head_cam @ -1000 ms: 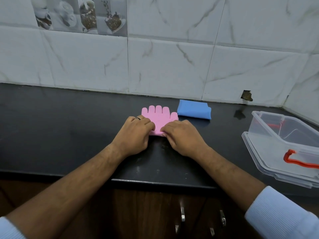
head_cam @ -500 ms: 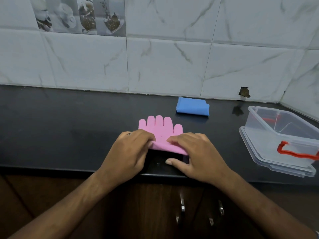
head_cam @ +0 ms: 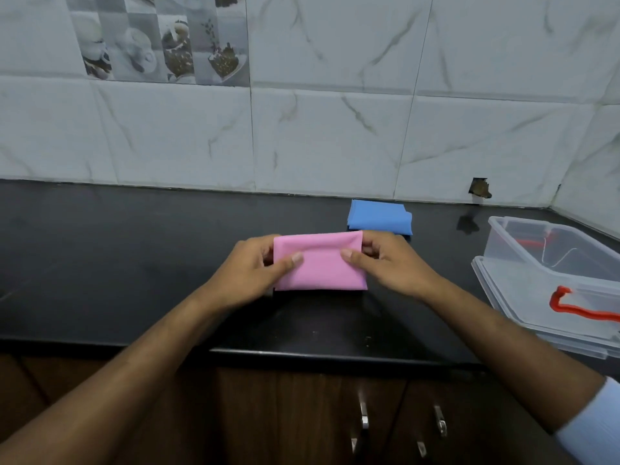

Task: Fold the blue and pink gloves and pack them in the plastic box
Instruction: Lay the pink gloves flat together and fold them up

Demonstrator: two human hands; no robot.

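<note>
The person has two bare arms. A light blue sleeve (head_cam: 593,427) with thin ribs covers the right arm's upper part.

From my seat, the folded glove (head_cam: 320,263) lies mid-counter (head_cam: 134,250) between my left hand (head_cam: 250,273) and right hand (head_cam: 391,263); a second folded glove (head_cam: 379,217) sits at one o'clock behind it, the plastic box (head_cam: 550,263) at three o'clock
</note>
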